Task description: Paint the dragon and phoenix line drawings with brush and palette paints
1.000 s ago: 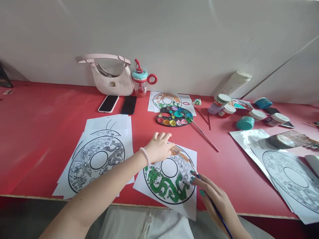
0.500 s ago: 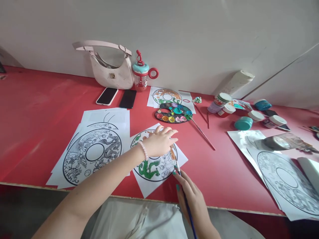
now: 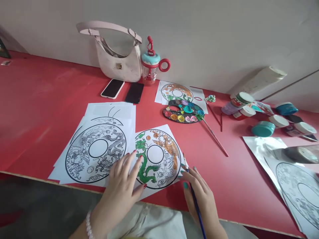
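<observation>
In front of me lies a partly painted sheet (image 3: 156,154), its ring showing a green dragon at left and an orange bird at right. My left hand (image 3: 126,179) rests with fingers spread over the sheet's left edge and the neighbouring stack of unpainted ring drawings (image 3: 98,148). My right hand (image 3: 199,189) is closed around a blue-handled paintbrush (image 3: 195,200), its tip pointing up just beside the sheet's right edge. The paint palette (image 3: 184,112), its wells filled with many colours, sits behind, with a second brush (image 3: 215,137) leaning on its right rim.
A pale handbag (image 3: 119,63), a cup with a red ring handle (image 3: 151,68) and two phones (image 3: 113,88) stand along the back. Paint jars (image 3: 263,128) cluster at the right near more printed sheets (image 3: 290,179). Another painted sheet (image 3: 177,91) lies behind the palette.
My left hand has moved from above the painted sheet down and left, uncovering the orange bird. The sheet lies turned more upright. My right hand still holds the paintbrush, slightly further right.
</observation>
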A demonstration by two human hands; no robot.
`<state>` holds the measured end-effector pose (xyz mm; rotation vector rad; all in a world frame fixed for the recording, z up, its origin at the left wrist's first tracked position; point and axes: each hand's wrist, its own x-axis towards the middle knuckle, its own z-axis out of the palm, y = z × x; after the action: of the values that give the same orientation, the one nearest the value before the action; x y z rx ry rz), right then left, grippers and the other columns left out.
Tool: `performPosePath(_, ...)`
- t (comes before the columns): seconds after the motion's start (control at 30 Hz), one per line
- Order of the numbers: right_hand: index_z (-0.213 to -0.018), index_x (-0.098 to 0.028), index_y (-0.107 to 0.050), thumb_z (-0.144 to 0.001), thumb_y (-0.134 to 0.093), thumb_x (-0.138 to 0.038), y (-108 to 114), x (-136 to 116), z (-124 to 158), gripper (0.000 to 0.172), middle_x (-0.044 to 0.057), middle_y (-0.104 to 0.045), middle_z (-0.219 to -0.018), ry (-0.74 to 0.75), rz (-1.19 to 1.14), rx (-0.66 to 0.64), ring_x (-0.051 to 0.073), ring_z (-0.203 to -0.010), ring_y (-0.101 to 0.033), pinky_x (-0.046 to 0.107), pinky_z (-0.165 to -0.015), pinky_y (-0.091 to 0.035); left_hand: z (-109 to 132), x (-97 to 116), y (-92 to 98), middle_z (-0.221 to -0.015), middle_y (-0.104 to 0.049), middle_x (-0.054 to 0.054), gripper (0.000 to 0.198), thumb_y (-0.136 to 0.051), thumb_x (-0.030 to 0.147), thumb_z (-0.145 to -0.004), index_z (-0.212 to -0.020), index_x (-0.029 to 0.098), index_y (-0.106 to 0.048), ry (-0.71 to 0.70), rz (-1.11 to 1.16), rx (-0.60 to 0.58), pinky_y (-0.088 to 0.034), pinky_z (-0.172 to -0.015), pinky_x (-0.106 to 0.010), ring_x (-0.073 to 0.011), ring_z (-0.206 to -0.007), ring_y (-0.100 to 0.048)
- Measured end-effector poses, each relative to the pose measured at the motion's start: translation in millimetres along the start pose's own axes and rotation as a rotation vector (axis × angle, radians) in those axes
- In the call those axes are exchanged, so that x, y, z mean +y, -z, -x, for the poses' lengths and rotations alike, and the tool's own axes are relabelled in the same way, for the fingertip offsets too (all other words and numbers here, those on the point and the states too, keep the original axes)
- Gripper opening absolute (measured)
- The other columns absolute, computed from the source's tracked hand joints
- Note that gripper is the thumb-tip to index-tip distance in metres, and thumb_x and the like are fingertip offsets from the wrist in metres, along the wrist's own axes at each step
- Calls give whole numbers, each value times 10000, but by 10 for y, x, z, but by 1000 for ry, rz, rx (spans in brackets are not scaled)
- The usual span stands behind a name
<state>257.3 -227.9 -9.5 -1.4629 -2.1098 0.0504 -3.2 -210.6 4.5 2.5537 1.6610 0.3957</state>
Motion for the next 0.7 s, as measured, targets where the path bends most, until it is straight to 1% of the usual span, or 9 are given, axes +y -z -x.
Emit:
performPosePath(0.07, -1104, -210, -584, -882, -421, -171, 5, -76, -19, 279, 100, -667, -1107, -2, -62, -8, 235, -1072, -630, 396, -914, -525, 50, -90, -28, -1446, -360, -137, 567, -447, 380, -924, -1440, 198, -297, 52, -12, 21, -363, -987, -531, -356, -1273, -376)
performPosePath(0.13, -1033, -211, -611, -888, -443, -213, 16, -145, -80, 222, 98, -674, -1038, -71, -154, -9, 215, -974, -656, 317, -794, -551, 92, -176, -40, -1440, -374, -134, 580, -435, 409, -929, -1445, 190, -287, 62, -20, 27, -349, -1004, -515, -346, -1272, -386)
performPosePath(0.2, -878, -206, -625, -896, -452, -255, 23, -186, -164, 180, 63, -668, -833, -156, -289, -27, 164, -750, -657, 244, -628, -527, 128, -235, -53, -1454, -365, -122, 596, -430, 430, -926, -1449, 186, -280, 41, -30, 17, -315, -1039, -498, -333, -1286, -379)
performPosePath(0.27, -726, -201, -589, -910, -443, -284, 11, -199, -234, 249, 12, -598, -629, -280, -378, -43, 117, -549, -577, 208, -497, -455, 154, -262, -73, -1470, -351, -106, 606, -436, 438, -914, -1448, 191, -290, 16, -41, 9, -278, -1066, -487, -327, -1299, -368)
performPosePath(0.3, -695, -200, -568, -917, -439, -301, -2, -199, -255, 276, -6, -561, -569, -352, -412, -44, 106, -497, -536, 202, -466, -426, 162, -265, -85, -1472, -351, -99, 611, -445, 443, -903, -1443, 195, -303, 9, -47, 10, -264, -1073, -489, -330, -1300, -366)
performPosePath(0.37, -704, -200, -548, -920, -443, -340, -35, -189, -267, 278, -23, -524, -526, -480, -479, -28, 100, -465, -493, 201, -447, -401, 167, -260, -104, -1464, -366, -94, 629, -471, 461, -877, -1430, 195, -330, 6, -51, 16, -243, -1078, -501, -339, -1295, -369)
performPosePath(0.43, -718, -200, -534, -907, -470, -370, -64, -173, -252, 262, -27, -508, -526, -542, -555, -9, 102, -467, -476, 203, -443, -391, 164, -249, -114, -1449, -389, -97, 638, -495, 472, -858, -1413, 190, -354, 11, -46, 25, -234, -1076, -513, -344, -1287, -375)
performPosePath(0.57, -612, -195, -456, -850, -562, -380, -86, -133, -212, 320, -38, -442, -509, -550, -636, 49, 85, -447, -388, 201, -417, -333, 149, -242, -109, -1416, -435, -87, 593, -516, 441, -846, -1376, 205, -396, 18, -29, 40, -231, -1079, -523, -335, -1269, -398)
performPosePath(0.7, -577, -198, -384, -861, -547, -364, -105, -116, -191, 367, -46, -382, -500, -614, -631, 79, 76, -454, -316, 200, -413, -283, 144, -254, -113, -1400, -454, -95, 613, -536, 469, -832, -1365, 197, -406, 9, -26, 43, -218, -1090, -530, -340, -1260, -411)
